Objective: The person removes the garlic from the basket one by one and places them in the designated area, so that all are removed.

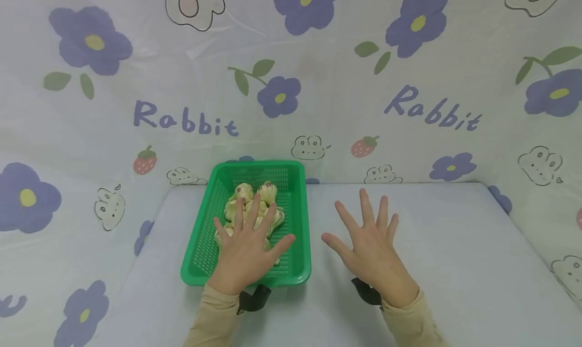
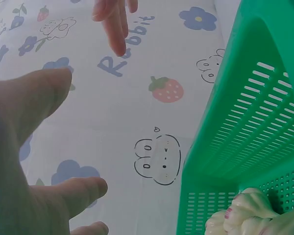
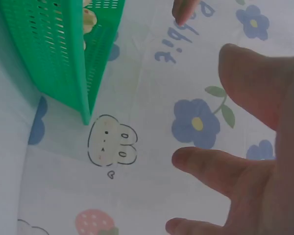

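Your left hand (image 1: 247, 253), fingers spread and holding nothing, hovers over the garlic (image 1: 244, 191) in the basket (image 1: 303, 226); your right hand (image 1: 370, 251), also spread and free, is to the basket's right.

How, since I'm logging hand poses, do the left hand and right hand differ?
In the head view, the left hand appears over the green basket, hiding some of the garlic; the right hand is over the white table beside it. The left hand's thumb points toward the picture's right, the right hand's toward its left. Both have spread fingers and hold nothing.
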Demonstrator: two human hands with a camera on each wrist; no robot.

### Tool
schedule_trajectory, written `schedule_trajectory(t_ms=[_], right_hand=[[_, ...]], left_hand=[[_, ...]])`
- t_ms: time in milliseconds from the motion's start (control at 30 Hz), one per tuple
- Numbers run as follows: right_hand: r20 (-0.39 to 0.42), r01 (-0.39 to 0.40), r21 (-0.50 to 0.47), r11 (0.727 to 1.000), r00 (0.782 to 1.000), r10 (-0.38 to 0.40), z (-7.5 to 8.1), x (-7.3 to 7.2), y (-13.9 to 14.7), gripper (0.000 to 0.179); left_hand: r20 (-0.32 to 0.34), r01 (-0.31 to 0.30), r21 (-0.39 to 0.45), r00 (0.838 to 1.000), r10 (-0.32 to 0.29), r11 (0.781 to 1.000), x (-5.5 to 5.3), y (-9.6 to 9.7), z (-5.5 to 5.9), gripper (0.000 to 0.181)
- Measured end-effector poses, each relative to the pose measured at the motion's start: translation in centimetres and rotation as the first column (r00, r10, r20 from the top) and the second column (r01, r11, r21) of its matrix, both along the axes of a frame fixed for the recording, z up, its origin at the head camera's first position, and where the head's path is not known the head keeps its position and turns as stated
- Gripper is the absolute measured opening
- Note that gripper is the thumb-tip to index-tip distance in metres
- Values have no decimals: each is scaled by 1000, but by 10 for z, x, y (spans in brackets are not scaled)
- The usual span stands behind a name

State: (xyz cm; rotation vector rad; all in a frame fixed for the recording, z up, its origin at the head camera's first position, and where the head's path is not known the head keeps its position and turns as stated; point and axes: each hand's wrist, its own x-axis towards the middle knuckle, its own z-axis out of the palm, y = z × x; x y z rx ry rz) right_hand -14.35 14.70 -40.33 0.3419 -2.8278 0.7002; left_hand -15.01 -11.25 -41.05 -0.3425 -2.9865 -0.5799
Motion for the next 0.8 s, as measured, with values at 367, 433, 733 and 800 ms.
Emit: schedule_trajectory(t_ms=[367,433,733,800], right_hand=[[-39,-50,-14,999,998,49,-6,-3,-5,72],[-51,-62,-6,998,997,62,-7,-4,-6,71],[-74,-118,-24,993,990,116,-13,-13,-15,71],[-85,-134,-12,991,987,133,-14,-15,-17,70]], left_hand=[[11,-15,34,1000,14,999,1,-6,2,90],[7,-18,48,1000,18,999,2,-8,3,90],[-59,-31,47,998,34,998,3,-26,0,88],[-67,-25,61,997,29,998,3,-31,-1,88]])
